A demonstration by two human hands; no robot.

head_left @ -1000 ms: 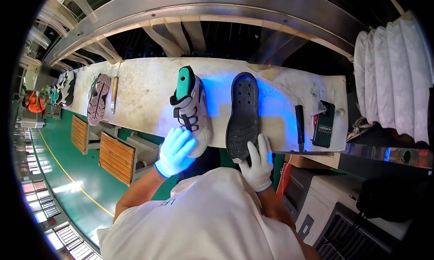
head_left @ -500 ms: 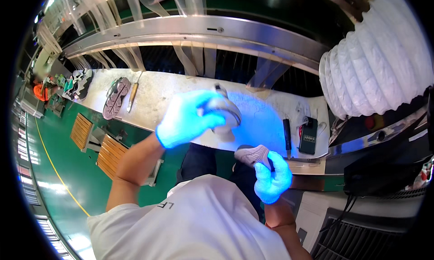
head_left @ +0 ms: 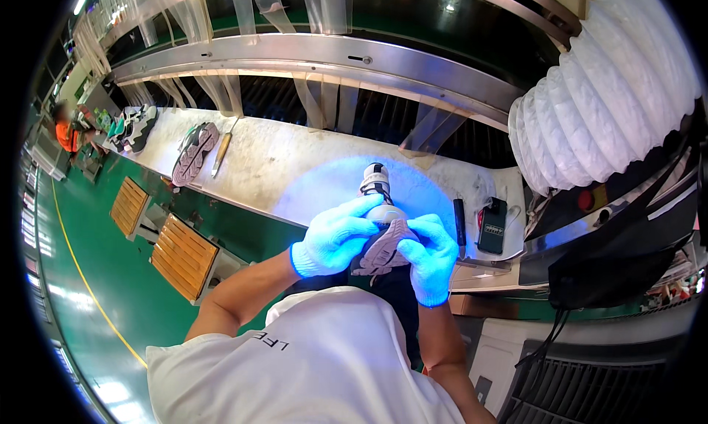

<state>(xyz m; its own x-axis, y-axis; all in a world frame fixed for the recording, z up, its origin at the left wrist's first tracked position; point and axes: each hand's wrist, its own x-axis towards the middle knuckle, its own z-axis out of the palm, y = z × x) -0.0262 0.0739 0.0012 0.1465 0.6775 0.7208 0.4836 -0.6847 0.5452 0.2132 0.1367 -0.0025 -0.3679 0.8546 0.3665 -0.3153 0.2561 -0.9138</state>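
A pale shoe upper with dark laces (head_left: 376, 179) and a pinkish-grey, patterned shoe sole (head_left: 382, 253) meet in front of my body, at the front edge of the bench. My left hand (head_left: 335, 236), in a white glove lit blue, is closed on the upper near its toe, its fingertips at the seam with the sole. From the other side my right hand (head_left: 430, 258), gloved alike, grips the sole by its edge, thumb on the tread. The sole's tread faces me and its toe end lies against the upper; my fingers partly hide the join.
On the bench (head_left: 273, 151) lie another shoe (head_left: 195, 155), a wooden-handled knife (head_left: 222, 153), a black pen-like tool (head_left: 460, 228) and a dark phone-like device (head_left: 492, 226). More shoes (head_left: 136, 129) stand far left. A metal rail (head_left: 295, 51) runs behind; a white duct (head_left: 605, 99) hangs right.
The upper and the sole, held apart before, are now together. My left hand has come lower and turned the upper upright; my right hand has lifted the sole slightly, with its tread now facing me.
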